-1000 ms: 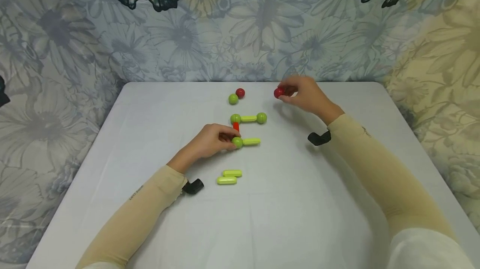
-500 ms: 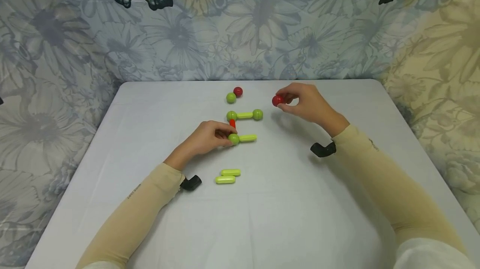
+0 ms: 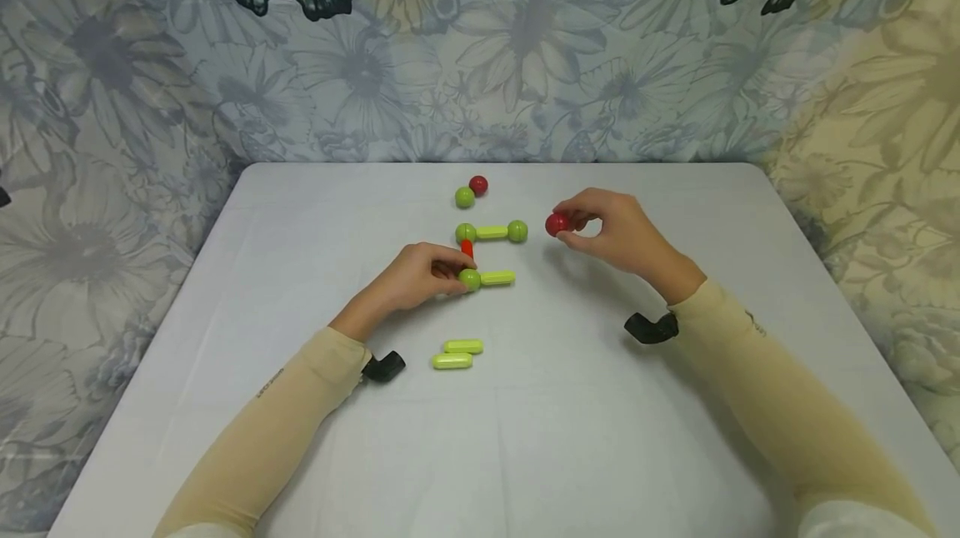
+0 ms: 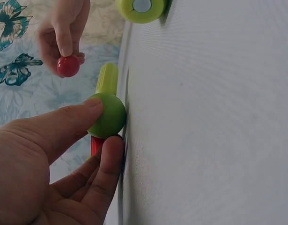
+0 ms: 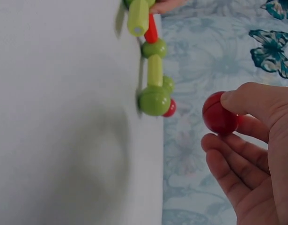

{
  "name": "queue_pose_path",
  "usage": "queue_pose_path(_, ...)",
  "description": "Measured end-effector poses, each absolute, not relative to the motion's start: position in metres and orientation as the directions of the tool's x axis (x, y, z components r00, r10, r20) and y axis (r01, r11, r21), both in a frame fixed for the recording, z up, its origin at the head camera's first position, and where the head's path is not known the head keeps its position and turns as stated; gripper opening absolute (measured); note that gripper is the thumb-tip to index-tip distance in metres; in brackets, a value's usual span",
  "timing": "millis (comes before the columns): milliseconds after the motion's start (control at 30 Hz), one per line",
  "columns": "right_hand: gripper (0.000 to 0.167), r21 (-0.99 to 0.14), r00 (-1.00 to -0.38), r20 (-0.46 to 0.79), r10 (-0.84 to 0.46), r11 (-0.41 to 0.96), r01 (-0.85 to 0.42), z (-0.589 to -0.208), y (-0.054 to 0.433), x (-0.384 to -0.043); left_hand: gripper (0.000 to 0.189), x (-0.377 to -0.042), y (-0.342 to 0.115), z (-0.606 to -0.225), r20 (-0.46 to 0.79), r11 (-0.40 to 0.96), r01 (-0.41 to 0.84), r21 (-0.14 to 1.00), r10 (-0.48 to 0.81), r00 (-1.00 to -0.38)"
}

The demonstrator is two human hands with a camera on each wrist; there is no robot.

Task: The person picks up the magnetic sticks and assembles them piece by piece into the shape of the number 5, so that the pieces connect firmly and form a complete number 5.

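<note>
My left hand (image 3: 416, 276) pinches a green ball (image 4: 111, 117) at the near corner of a joined ball-and-rod figure. From that ball a yellow-green rod (image 3: 498, 278) points right, its far end bare. A red rod (image 3: 467, 249) runs back from it to another green ball (image 3: 466, 232), joined by a yellow-green rod (image 3: 492, 232) to a green ball (image 3: 517, 231) on the right. To the right of the figure, my right hand (image 3: 618, 234) holds a red ball (image 5: 219, 114) between thumb and fingers, raised over the table.
Behind the figure a loose green ball (image 3: 464, 197) and a red ball (image 3: 478, 185) sit side by side. Two loose yellow-green rods (image 3: 457, 354) lie in front of it. The white table (image 3: 600, 438) ends at a flower-patterned wall covering (image 3: 525, 47).
My right hand has come toward me from the table's back edge, bringing the red ball closer to the figure's level. The left hand keeps its pinch on the green ball.
</note>
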State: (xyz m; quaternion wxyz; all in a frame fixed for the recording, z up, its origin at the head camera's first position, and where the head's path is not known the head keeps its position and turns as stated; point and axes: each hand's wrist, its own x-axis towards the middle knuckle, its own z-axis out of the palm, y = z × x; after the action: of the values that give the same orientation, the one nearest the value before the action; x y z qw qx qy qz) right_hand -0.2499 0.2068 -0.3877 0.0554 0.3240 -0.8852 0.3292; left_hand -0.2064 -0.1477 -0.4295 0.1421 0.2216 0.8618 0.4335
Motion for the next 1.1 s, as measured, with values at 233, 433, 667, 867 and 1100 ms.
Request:
queue_pose_path(233,0.033,-0.604,-0.805,0.273,-0.527,0.557,-0.570,-0.393,0.202,-0.239,0.034,-0.207,-0.148,-0.432,-0.060,0.528,0.250,0.812,0.501,-0.863)
queue_pose_path(433,0.033,-0.646,-0.808,0.218,-0.547,0.539,-0.540,-0.401,0.200,-0.231,0.034,-0.207,-0.147,-0.432,-0.061,0.526,0.250,0.813,0.503,-0.862)
queue_pose_path(667,0.036,-0.697,-0.826,0.118,-0.551,0.547,-0.464,-0.408,0.195,-0.226,0.032,-0.207,-0.147,-0.433,-0.047,0.530,0.259,0.807,0.494,-0.868)
queue_pose_path(867,0.036,-0.695,-0.829,0.100,-0.550,0.558,-0.453,-0.419,0.191,-0.224,0.033,-0.206,-0.148,-0.433,-0.044,0.526,0.260,0.810,0.496,-0.867)
queue_pose_path(1100,0.035,-0.700,-0.820,0.063,-0.568,0.560,-0.442,-0.431,0.184,-0.221,0.033,-0.206,-0.148,-0.433,-0.038,0.516,0.266,0.814,0.504,-0.863)
